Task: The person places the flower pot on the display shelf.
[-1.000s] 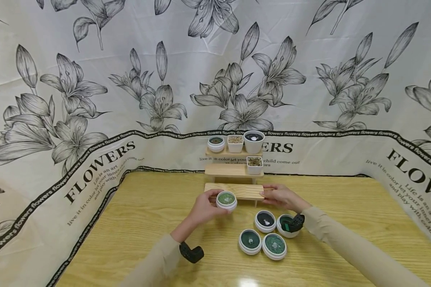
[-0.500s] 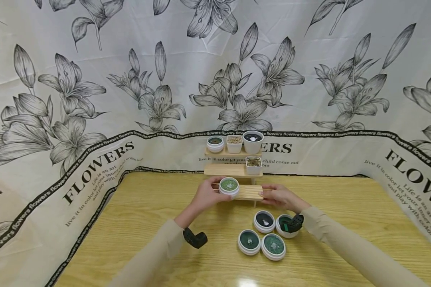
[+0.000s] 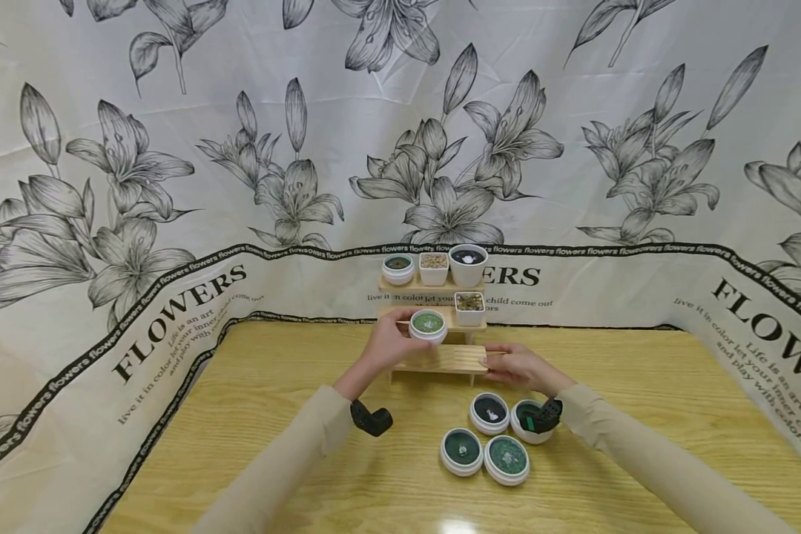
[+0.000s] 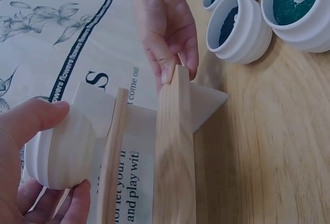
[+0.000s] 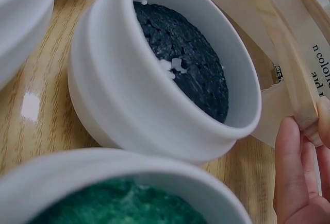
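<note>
My left hand (image 3: 386,343) grips a small white round pot (image 3: 428,326) with a green filling, thumb on one side and fingers on the other. It holds the pot upright at the front of the middle step of a three-step wooden stand (image 3: 450,359), left of a square white pot (image 3: 469,308) on that step. In the left wrist view the held pot (image 4: 69,144) is beside the edge of a wooden step. My right hand (image 3: 517,366) pinches the right end of the lowest step, thumb on top; in the right wrist view its fingers (image 5: 291,162) show at the board's corner.
On the top step stand a round pot (image 3: 397,269), a square pot (image 3: 434,269) and a taller pot (image 3: 468,265). Several round white pots, such as a dark-filled one (image 3: 489,413) and a green-filled one (image 3: 506,460), cluster before the stand. A flower-print cloth (image 3: 294,282) hangs behind.
My left hand has lifted the pot up and away from me, from before the lowest step to the middle step. The right hand has kept its hold on the stand.
</note>
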`<state>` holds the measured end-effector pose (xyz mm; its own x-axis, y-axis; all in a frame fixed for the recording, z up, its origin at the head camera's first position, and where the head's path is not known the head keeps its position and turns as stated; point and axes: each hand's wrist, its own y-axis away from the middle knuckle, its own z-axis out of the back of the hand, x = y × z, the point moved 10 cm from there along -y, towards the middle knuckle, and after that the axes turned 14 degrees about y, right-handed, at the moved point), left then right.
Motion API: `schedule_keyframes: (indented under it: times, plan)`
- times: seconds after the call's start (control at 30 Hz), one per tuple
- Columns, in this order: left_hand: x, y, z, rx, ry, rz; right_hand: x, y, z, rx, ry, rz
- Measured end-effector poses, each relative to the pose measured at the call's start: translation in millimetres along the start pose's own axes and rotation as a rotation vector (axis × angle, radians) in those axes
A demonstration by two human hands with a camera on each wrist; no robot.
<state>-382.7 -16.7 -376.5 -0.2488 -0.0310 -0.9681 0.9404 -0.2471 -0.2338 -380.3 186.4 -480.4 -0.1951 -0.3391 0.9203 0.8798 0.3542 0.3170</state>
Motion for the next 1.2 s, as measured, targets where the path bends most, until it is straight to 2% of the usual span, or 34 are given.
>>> schedule_keyframes:
  times: [0.17,0.4,0.73,1.0,1.2]
  plan:
    - [-2.8,-3.6,-3.0,-0.037,-0.031,-0.049,1.4,2.6,-1.7,0.019,-0.031,0.036]
    - [3.5,-9.2,-4.5,-0.115,-0.034,-0.005,3.1,5.9,-2.4,0.019,-0.033,0.050]
    - [6.2,-16.4,0.7,-0.206,-0.035,-0.022,1.1,4.0,-0.7,0.008,-0.040,0.035]
    - [9.6,-25.2,-1.6,-0.223,-0.017,-0.039,0.3,2.3,0.4,-0.006,-0.032,0.011]
    - [14.3,-28.0,-3.4,-0.224,-0.019,-0.037,0.8,1.3,-0.8,0.003,-0.022,0.031]
